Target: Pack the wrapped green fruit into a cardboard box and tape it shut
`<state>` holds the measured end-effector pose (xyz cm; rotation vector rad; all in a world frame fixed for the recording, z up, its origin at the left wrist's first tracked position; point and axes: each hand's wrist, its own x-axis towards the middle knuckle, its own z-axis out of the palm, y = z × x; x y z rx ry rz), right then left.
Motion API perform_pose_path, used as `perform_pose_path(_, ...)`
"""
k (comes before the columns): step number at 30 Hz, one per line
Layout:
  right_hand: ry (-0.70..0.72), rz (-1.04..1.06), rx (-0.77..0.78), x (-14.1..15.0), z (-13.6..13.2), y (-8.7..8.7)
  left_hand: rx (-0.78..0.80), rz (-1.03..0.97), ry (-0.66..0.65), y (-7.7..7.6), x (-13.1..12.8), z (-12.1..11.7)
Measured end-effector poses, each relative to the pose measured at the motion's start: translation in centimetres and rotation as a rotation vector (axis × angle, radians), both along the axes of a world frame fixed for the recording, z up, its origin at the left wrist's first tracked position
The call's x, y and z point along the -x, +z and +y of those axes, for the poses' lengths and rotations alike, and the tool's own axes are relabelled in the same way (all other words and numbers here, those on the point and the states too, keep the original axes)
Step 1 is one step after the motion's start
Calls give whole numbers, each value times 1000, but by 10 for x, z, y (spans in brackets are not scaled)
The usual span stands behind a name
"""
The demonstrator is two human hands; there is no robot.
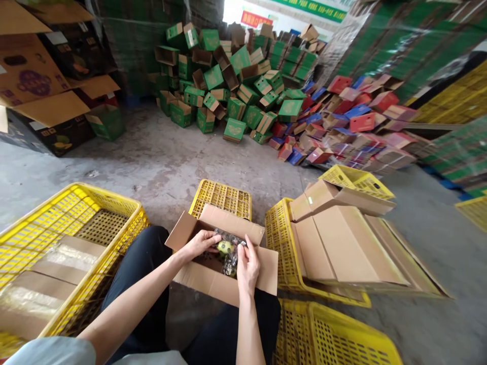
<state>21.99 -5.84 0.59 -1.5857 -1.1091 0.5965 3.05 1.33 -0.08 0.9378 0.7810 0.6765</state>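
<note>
An open brown cardboard box (213,286) sits in front of me between my knees, its flaps folded outward. Inside its mouth is a clear plastic packet (230,265) around a yellow-green item with dark spots (225,247); its exact kind is unclear. My left hand (201,243) pinches the packet's left edge, fingers closed. On the other side, my right hand (248,263) grips the packet's right edge between thumb and fingers. The bottom of the box is mostly hidden by shadow and the packet. Behind the box stands an upturned yellow crate (222,195).
At left, a yellow crate (114,203) holds taped cartons (57,268). Flattened cardboard (342,243) fills another crate (277,228) at right, with a further yellow crate (342,334) below it. Heaps of green boxes (234,129) and red-blue boxes (361,121) lie beyond.
</note>
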Motion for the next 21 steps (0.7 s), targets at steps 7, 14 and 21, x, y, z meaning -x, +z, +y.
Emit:
perform_pose_path(7,22,70,-11,-4,-1,-3,83,48,40,-9,-5,3)
perform_pose_path(14,152,91,-54,-4,-3,-7,125,14,37,-10,-3,0)
perform_pose_path(21,231,18,-77,-11,-3,-13,57,-62,127,-16,1,3)
